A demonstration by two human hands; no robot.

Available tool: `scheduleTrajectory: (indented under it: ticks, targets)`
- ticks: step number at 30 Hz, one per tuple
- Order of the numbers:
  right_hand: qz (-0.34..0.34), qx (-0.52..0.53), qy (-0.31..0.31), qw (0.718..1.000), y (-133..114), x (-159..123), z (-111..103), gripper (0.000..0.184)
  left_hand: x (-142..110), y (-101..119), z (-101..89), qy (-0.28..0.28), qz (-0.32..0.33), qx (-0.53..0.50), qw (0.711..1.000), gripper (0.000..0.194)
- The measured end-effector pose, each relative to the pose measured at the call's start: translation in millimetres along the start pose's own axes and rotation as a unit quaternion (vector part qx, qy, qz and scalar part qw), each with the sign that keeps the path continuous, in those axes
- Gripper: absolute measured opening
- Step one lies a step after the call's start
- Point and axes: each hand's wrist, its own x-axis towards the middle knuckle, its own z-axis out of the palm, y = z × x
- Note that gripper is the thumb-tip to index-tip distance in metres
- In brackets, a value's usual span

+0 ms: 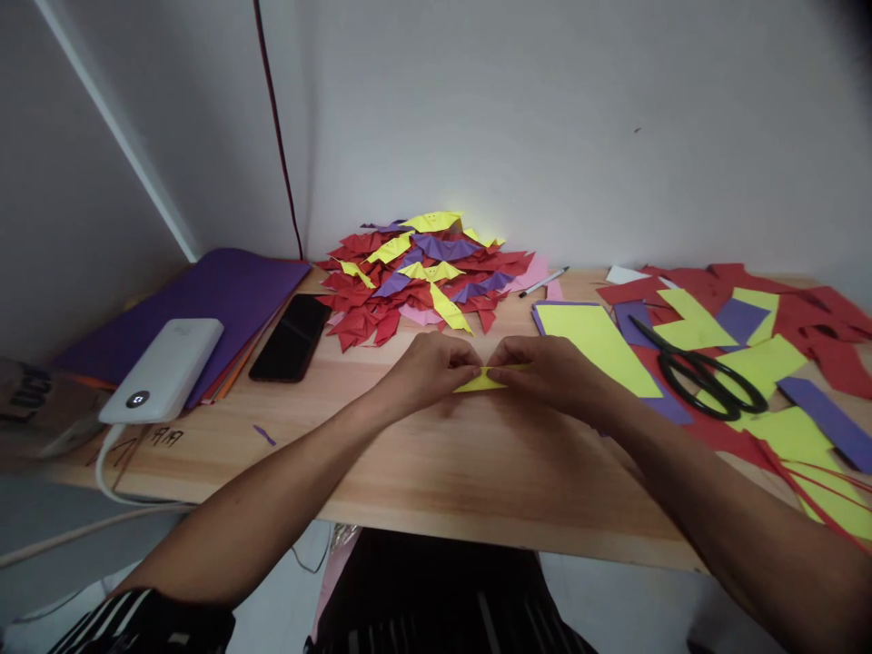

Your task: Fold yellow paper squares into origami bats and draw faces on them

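Observation:
A small folded piece of yellow paper (482, 381) is held just above the wooden table, near its middle. My left hand (440, 363) pinches its left side between thumb and fingers. On the opposite side my right hand (535, 363) grips the same paper, the two thumbs almost meeting. Much of the paper is covered by the fingers. Behind the hands lies a heap of folded paper bats (409, 300) in red, purple and yellow, some with small drawn faces. A stack of yellow sheets (596, 341) rests to the right of my right hand.
Black-handled scissors (708, 377) lie among red, yellow and purple scraps (749, 313) at the right. A pen (543, 282) is by the heap. Leftward are a phone (292, 338), a white power bank (163, 368) with its cable, and purple sheets (232, 282).

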Motion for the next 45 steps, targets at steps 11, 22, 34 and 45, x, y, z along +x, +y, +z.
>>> scheduleTrajectory:
  ticks: [11, 22, 34, 45]
  targets:
    - [-0.015, 0.011, -0.015, 1.000, -3, -3, -7, 0.013, 0, -7, -4.9, -0.022, -0.029, -0.014, 0.999, 0.015]
    - [0.043, 0.201, 0.065, 0.977, 11, 1, -13, 0.035, 2, -4, -1.4, -0.030, -0.086, -0.233, 0.968, 0.012]
    - [0.078, 0.237, -0.003, 0.968, 4, 1, 12, 0.034, 0, 2, 0.8, -0.037, -0.131, -0.275, 0.952, 0.013]
    - [0.021, 0.191, 0.044, 0.980, 5, 3, 8, 0.036, 0, 9, 1.6, -0.040, -0.209, -0.398, 0.892, 0.012]
